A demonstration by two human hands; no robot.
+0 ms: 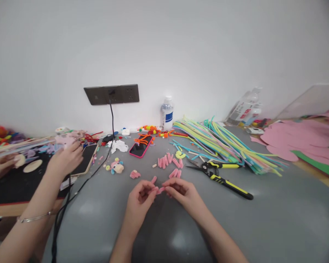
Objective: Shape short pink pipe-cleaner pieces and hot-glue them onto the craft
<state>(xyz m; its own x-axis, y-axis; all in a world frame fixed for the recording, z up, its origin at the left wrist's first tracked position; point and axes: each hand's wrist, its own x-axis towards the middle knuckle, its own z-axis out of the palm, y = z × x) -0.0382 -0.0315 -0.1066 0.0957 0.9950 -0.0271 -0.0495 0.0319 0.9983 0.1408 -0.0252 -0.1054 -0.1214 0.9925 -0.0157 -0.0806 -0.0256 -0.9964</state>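
Note:
My left hand (140,199) pinches one end of a short pink fuzzy piece (161,190) low over the grey table (104,226). At its other end, the fingertips of my right hand (183,193) are closed on the same piece. Just beyond my hands lie several pink fuzzy pieces (165,160), with more pink pieces (175,173) nearer my right hand. A small pink clump (135,174) rests to the left, beside a little figure with a cream and pink body (117,166). Yellow-and-black pliers (222,181) lie open to the right.
Pipe cleaners (214,140) spread at the back right, near a bottle (167,114) by the wall. A pink-cased phone (140,147) and a black cable (98,168) lie left of centre. Another person's hand (67,159) works at the left. Pink sheets (304,137) cover the far right.

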